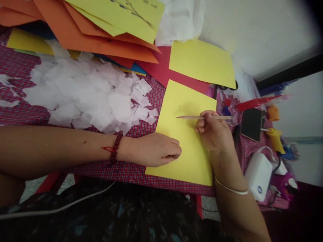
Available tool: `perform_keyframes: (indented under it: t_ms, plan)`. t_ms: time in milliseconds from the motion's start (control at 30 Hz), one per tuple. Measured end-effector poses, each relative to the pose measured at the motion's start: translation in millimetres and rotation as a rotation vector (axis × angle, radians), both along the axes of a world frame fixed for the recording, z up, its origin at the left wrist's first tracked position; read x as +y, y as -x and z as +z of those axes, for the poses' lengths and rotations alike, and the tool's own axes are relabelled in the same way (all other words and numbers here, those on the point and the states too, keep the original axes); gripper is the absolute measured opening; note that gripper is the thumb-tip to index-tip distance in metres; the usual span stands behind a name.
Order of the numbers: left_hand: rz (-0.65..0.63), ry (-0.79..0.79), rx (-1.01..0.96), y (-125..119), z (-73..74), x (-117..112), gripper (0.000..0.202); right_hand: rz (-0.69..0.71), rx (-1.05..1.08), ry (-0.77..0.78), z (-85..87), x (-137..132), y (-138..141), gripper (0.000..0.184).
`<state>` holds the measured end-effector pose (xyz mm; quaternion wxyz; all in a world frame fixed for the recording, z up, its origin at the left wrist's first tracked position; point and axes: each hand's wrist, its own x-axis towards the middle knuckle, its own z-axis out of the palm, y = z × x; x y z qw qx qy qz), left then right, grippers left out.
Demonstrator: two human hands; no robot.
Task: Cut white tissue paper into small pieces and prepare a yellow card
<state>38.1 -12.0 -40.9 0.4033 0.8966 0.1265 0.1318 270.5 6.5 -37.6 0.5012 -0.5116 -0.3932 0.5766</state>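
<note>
A yellow paper sheet point(184, 134) lies on the red checked tablecloth point(141, 134) in front of me. My right hand point(214, 132) is closed round a pencil point(202, 117), whose tip points left over the middle of the sheet. My left hand point(156, 149) rests on the sheet's left edge with its fingers curled down against the paper; a dark red bead bracelet is on that wrist. A thin bangle circles my right wrist.
A heap of white tissue scraps point(83, 94) lies left. Orange point(106, 37), yellow point(202, 62) and red point(161, 72) sheets are stacked behind. At the right are a black block point(251, 124), a white device point(258, 174), a red tool point(254, 102) and small clutter.
</note>
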Motion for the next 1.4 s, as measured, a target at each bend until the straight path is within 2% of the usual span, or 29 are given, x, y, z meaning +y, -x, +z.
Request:
perform_keyframes:
  t_ms: [467,767,1100,1400]
  plan:
    - [-0.001,-0.008,-0.02,0.3,-2.5,-0.9,0.016,0.035,-0.069,-0.009,-1.1,0.2,-0.6,0.015]
    - [0.0,-0.018,0.001,0.3,0.6,-0.2,0.016,0.024,-0.006,-0.001,-0.6,-0.2,-0.6,0.018]
    - [0.0,-0.033,-0.023,0.3,-3.7,-0.6,0.017,0.032,-0.023,-0.008,-0.7,0.3,-0.7,0.018]
    - [-0.012,-0.033,-0.01,1.0,-0.9,0.3,0.016,0.037,-0.066,-0.067,-7.7,2.9,-4.8,0.033]
